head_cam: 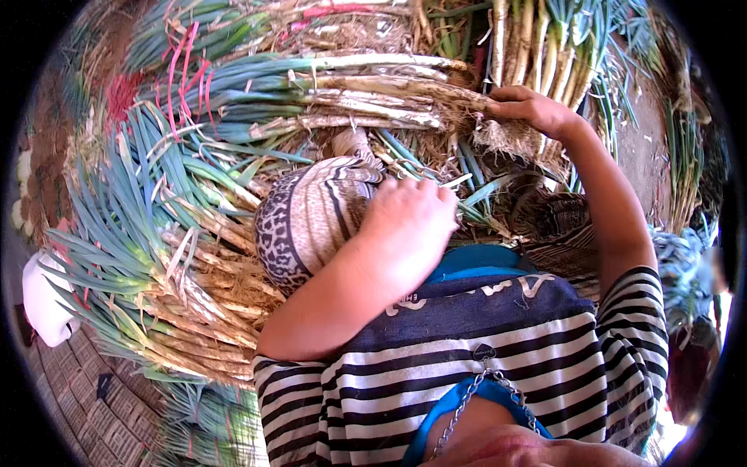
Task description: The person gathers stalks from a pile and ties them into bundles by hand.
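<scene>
A bundle of large green onions (373, 93) lies crosswise in front of me, its green tops to the left and its roots to the right. Pink string (188, 87) is around the green part. At the root end, my right hand (528, 111) has its fingers on the tip of one long stalk. My left hand (411, 204) is blurred, knuckles up and fingers curled, above my patterned-cloth knee (315, 216). Whatever may lie under its fingers is hidden.
Loose green onions (204, 292) are piled at my left. Another bunch (543, 52) stands at the upper right, and more onions (204, 426) lie lower left. A white object (46, 298) sits at the left edge, by a patterned floor covering (105, 403).
</scene>
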Demonstrator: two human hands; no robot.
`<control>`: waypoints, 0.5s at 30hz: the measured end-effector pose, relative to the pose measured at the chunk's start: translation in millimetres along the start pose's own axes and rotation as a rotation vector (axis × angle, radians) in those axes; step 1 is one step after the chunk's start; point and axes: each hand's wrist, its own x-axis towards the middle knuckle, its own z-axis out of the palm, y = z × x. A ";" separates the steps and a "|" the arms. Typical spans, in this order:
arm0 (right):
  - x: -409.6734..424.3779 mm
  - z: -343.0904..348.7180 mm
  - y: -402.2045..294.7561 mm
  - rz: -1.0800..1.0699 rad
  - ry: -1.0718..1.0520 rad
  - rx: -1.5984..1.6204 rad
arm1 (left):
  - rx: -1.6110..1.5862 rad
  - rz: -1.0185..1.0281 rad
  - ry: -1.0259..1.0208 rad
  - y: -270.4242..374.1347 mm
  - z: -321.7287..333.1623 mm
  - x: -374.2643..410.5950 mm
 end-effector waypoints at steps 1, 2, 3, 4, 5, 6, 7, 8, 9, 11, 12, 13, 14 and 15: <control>-19.3 -9.4 3.8 -0.018 0.020 0.125 | 0.030 -0.027 -0.033 0.6 -0.6 1.8; -34.0 -17.1 6.0 -0.016 -0.004 0.233 | 0.022 -0.050 -0.038 2.9 -0.9 3.7; -47.8 -24.3 7.1 -0.036 -0.028 0.340 | 0.008 -0.084 -0.073 5.3 -0.8 5.5; -69.0 -30.1 9.8 -0.041 0.039 0.370 | -0.066 -0.130 -0.084 8.9 0.1 9.0; -85.7 -36.1 11.7 -0.060 0.040 0.380 | -0.107 -0.210 -0.116 12.7 1.7 13.7; -104.6 -42.1 13.0 -0.121 0.027 0.393 | -0.302 -0.286 -0.095 16.7 4.2 16.8; -126.3 -45.7 16.3 -0.180 0.002 0.462 | -0.493 -0.346 -0.029 20.0 6.6 20.9; -149.0 -49.3 19.2 -0.272 -0.036 0.556 | -0.802 -0.293 0.124 23.5 10.5 22.4; -171.3 -43.6 22.7 -0.369 0.078 0.622 | -1.246 -0.228 0.135 23.2 11.0 28.1; -207.3 -46.6 25.2 -0.536 0.043 0.626 | -1.793 -0.274 0.079 19.5 11.4 33.9; -218.9 -43.9 30.1 -0.508 0.098 0.675 | -1.887 -0.226 0.148 17.0 9.6 44.0; -236.7 -35.7 31.8 -0.503 0.161 0.722 | -1.959 -0.013 0.158 14.0 7.7 45.9; -251.1 -30.0 34.7 -0.457 0.132 0.723 | -2.084 0.103 0.121 12.6 7.3 48.3; -265.9 -21.2 38.2 -0.413 0.122 0.738 | -2.181 0.116 0.137 12.0 5.9 49.4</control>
